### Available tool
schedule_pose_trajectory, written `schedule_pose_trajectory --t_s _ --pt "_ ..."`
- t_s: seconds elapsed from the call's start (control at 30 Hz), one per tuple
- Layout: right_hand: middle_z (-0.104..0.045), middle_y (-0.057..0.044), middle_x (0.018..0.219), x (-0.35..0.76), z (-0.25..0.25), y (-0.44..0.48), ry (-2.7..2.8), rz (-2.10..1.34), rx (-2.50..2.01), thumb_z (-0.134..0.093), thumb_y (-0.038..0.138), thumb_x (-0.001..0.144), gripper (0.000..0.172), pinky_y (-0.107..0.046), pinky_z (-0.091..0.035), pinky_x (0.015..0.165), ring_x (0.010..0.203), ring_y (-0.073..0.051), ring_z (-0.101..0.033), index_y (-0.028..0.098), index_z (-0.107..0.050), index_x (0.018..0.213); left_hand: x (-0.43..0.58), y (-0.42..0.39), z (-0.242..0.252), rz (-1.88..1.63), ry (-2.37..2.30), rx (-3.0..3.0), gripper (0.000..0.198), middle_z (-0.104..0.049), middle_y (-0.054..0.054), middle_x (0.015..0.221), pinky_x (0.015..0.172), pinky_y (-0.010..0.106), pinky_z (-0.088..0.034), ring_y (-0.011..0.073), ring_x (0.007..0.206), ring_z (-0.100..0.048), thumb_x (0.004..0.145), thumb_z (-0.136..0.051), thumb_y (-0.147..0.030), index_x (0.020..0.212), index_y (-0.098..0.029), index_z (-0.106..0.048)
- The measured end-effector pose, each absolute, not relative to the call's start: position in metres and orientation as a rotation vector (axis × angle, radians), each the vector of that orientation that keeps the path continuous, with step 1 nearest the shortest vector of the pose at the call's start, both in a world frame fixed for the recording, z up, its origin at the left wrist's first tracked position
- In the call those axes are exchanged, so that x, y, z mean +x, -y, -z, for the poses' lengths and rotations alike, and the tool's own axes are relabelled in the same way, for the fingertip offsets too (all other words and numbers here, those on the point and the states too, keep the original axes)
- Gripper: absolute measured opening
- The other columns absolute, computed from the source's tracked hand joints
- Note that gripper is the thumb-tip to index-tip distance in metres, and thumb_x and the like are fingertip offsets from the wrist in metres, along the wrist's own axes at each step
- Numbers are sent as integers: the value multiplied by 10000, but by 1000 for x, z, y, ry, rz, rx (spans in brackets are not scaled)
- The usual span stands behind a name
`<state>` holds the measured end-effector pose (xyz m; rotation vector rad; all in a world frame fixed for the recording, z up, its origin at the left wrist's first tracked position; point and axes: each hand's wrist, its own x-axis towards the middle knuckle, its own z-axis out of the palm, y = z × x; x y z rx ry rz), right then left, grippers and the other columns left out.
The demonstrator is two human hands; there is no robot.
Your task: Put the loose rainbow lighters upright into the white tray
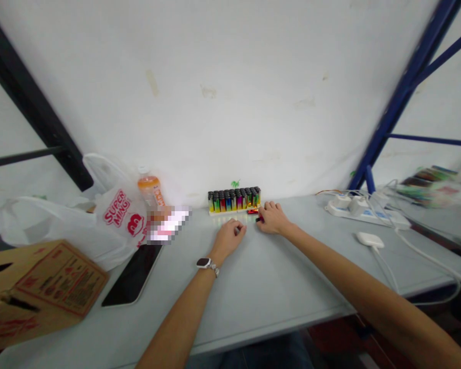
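- Head view: the white tray of upright multicoloured plastic lighters [234,200] stands against the wall on the pale grey table [276,287].
- The left hand [229,237], its wrist wearing a watch, rests just in front of the tray, fingers curled; whether anything is in it I cannot tell.
- The right hand [272,217] lies at the tray's right end, fingers bent over a small red lighter [253,211] lying flat there; I cannot tell if it grips.
- Left of the tray: an orange drink bottle [150,189], white plastic bag [115,218], dark tablet [132,277].
- Right of the tray: a white power strip [363,211].

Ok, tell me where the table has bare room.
Bare: the near table between both forearms, and right of the right hand up to the power strip. Crowded: the left, with plastic bag, phone and cardboard box.
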<state>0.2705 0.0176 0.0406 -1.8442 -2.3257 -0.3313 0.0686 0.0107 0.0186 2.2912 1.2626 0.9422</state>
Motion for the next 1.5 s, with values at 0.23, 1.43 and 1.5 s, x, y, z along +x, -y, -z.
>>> schedule_pose_trajectory --t_s 0.23,1.43,1.5 --pt "-642 -136 933 255 -31 -14 2227 -202 -1456 -442 340 896 235 -368 -438 800 870 -234 -581 153 -581 928 68 -9 -19 -945 -1259 2302 244 -588 13 772 660 256 -403 121 646 -518 899 -510 -304 734 -170 -630" --pt "-265 71 386 214 -29 10 791 -1293 -1121 -368 551 855 443 -214 -106 337 327 -74 -179 225 -382 554 70 -11 -19 -864 -1257 2373 299 -598 20 730 648 263 -382 142 653 -525 901 -482 -341 706 -183 -646" --pt "-278 63 391 213 -27 10 818 -1212 -1128 -372 540 861 442 -217 -124 334 332 -79 -204 226 -379 549 71 -11 -19 -859 -1257 2368 303 -598 21 727 648 264 -377 143 654 -525 900 -482 -348 704 -183 -643"
